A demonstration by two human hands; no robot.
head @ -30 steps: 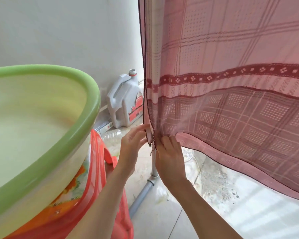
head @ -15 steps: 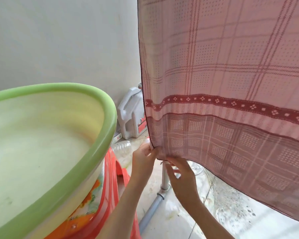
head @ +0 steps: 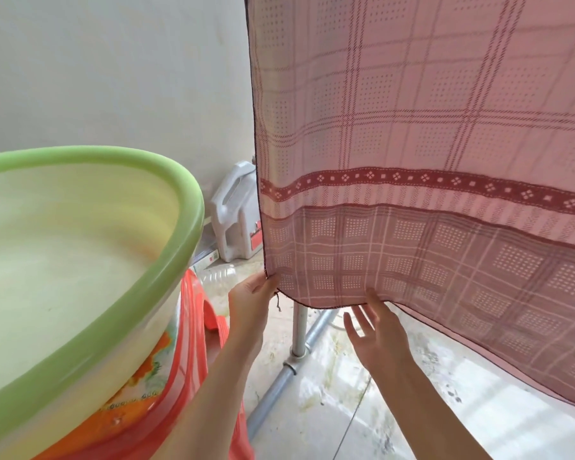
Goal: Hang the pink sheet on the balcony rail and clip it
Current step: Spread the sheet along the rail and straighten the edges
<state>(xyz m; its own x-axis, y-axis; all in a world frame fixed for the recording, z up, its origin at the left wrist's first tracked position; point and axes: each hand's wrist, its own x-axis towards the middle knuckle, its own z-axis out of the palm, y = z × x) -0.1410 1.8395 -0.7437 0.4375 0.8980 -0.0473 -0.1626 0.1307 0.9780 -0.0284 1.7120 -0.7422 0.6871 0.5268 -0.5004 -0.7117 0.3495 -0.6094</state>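
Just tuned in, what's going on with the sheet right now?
A person is straightening the pink sheet, which already hangs down in front of them. The left hand pinches its lower left corner, while the right hand, fingers spread, touches the bottom hem from below. No clip shows in this view, and the rail at the top is out of frame. A green basin sits on a red stool at the left.

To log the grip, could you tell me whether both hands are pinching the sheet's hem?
No, only the left hand pinches the pink sheet; the right hand is open.
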